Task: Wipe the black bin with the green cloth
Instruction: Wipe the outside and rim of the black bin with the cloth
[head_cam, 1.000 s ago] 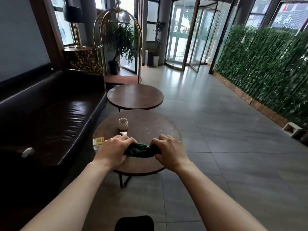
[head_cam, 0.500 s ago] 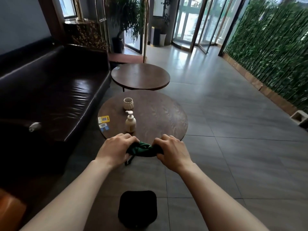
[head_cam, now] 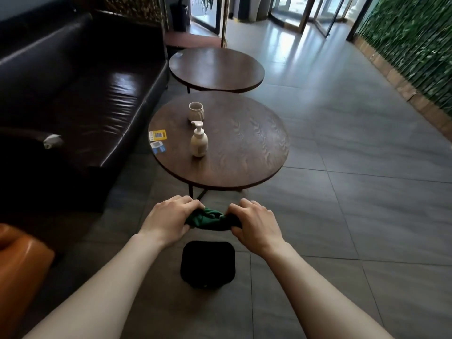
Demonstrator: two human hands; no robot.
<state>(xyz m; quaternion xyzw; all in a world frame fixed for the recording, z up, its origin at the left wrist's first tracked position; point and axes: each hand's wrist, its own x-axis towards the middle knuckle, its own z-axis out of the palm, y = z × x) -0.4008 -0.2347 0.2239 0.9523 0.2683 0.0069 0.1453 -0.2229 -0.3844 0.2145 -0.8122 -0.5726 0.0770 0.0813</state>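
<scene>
Gripping bunched green cloth [head_cam: 208,218]: left hand [head_cam: 168,220], right hand [head_cam: 256,223], above black bin [head_cam: 208,264]

Bin [head_cam: 208,264] on the floor [head_cam: 342,228] below both hands, cloth [head_cam: 208,218] between left hand [head_cam: 168,220] and right hand [head_cam: 256,223], tabletop [head_cam: 244,148] beyond carrying cup [head_cam: 195,111] behind pump bottle [head_cam: 198,140], cards [head_cam: 157,140] at its left edge, second tabletop [head_cam: 216,69] behind, sofa [head_cam: 80,94] at left.
</scene>
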